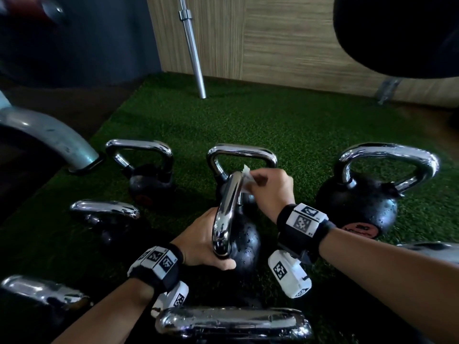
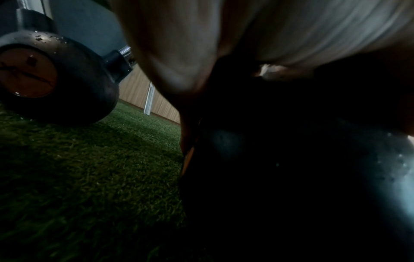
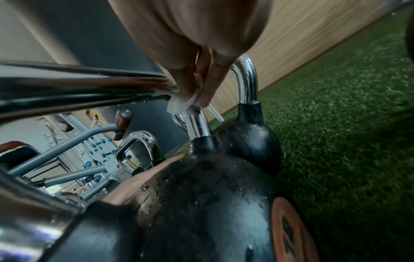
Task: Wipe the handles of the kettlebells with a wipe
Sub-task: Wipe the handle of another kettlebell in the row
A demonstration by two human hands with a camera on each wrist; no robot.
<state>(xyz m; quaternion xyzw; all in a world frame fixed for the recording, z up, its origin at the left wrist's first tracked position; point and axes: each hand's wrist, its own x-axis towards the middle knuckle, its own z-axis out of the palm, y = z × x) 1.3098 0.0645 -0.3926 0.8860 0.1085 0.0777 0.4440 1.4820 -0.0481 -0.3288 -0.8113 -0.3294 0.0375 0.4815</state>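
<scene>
The kettlebell (image 1: 244, 242) is steadied by the left hand (image 1: 201, 240); its handle (image 1: 227, 212) runs away from that grip. The wipe (image 1: 246, 180) is pinched against the handle's far end by the right hand (image 1: 269, 188); open turf (image 1: 285, 125) lies beyond.

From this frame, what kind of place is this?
Most likely a gym. Chrome-handled kettlebells stand on green turf, a barbell leans against the wall, and the right wrist view shows grey machine frames and a rack of blue dumbbells.

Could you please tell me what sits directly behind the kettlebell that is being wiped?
Another kettlebell stands upright on the turf right behind it. Its chrome handle shows, but its body is mostly covered by the right hand and wipe.
</scene>
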